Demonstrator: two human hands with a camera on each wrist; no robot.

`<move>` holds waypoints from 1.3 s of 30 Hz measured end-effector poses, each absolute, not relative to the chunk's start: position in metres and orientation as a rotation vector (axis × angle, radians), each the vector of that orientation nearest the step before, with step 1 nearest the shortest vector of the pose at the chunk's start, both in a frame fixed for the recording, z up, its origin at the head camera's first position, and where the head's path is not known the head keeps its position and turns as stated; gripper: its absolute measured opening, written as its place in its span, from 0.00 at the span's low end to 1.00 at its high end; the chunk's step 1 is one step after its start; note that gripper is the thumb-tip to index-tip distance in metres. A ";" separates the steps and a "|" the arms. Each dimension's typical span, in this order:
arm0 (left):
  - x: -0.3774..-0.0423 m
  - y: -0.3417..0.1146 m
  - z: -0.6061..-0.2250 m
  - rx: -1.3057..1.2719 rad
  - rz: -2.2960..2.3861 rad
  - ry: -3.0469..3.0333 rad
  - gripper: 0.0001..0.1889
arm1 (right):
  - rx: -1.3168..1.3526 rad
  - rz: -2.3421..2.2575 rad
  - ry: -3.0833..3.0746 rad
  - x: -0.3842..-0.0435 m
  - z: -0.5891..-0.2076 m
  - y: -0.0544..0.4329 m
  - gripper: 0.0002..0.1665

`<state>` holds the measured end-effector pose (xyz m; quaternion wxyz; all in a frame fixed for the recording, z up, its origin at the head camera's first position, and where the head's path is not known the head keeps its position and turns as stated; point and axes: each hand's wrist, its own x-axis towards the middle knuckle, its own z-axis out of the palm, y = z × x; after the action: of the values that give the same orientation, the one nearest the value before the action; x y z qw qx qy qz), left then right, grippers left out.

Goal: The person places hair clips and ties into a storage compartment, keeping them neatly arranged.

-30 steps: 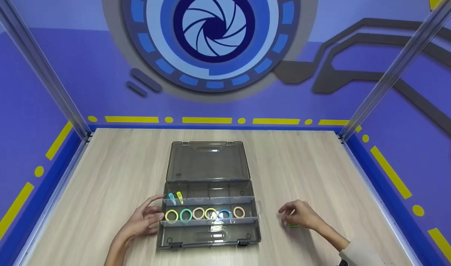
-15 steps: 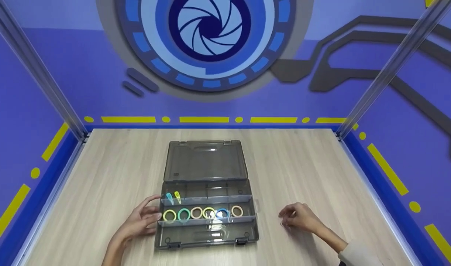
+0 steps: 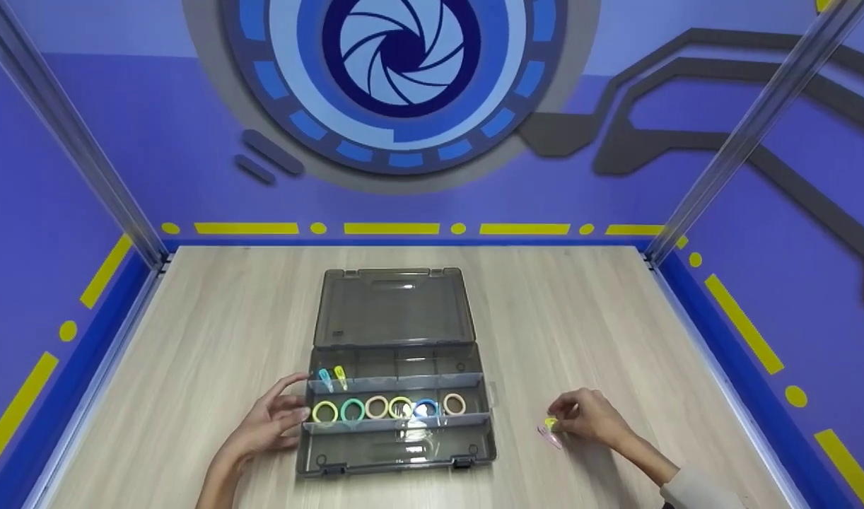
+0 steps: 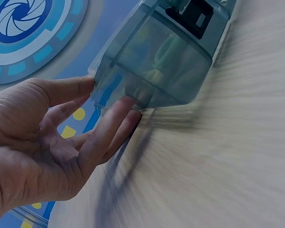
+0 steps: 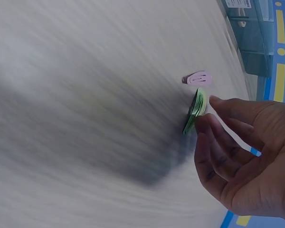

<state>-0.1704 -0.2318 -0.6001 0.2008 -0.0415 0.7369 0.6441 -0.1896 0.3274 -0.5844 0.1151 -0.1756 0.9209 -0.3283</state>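
Two bare hands flanked an open, smoky-grey case (image 3: 404, 463) on a wood-grained bench (image 3: 545, 318), its lid (image 3: 395, 311) laid back on the far side. The left hand (image 3: 266, 424) touched the case's left wall with fingers and thumb spread, so that its grip stood apart. The right hand (image 3: 591, 417) was low over the bench, clear of the case's right side, with its fingers bent. Its fingertips lay at a yellow-green clip (image 5: 197, 107), which appeared tilted in the right wrist view; whether this grip was clamped on the clip could not be told. A pink clip (image 5: 199, 78) lay on the bench just beside the yellow-green one. Within the case, six rings (image 3: 343, 411), coloured yellow, green, blue and beige, formed one row along the middle compartment. A blue clip (image 3: 325, 379) and a yellow clip (image 3: 340, 377) occupied the left end of the rear compartment, side by side.
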 end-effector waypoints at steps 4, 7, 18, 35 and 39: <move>-0.170 -0.232 -0.601 -0.102 1.803 2.045 0.39 | -0.522 -0.937 2.644 -0.188 -0.587 0.330 0.13; -0.170 -0.232 -0.600 -0.094 1.802 2.048 0.39 | -0.551 -0.932 2.646 -0.188 -0.589 0.330 0.13; -0.170 -0.231 -0.598 -0.157 1.807 2.066 0.38 | -0.532 -0.961 2.747 -0.198 -0.592 0.328 0.03; -0.171 -0.231 -0.602 -0.139 1.800 2.075 0.38 | -0.411 -1.079 2.783 -0.212 -0.592 0.328 0.06; -0.171 -0.231 -0.601 -0.121 1.791 2.085 0.38 | -0.352 -1.140 2.750 -0.214 -0.590 0.328 0.06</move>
<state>-0.1712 -0.2307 -0.6014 0.1938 -0.0432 0.7435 0.6386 -0.2144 0.3282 -0.5895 0.0719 -0.1172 0.9150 -0.3792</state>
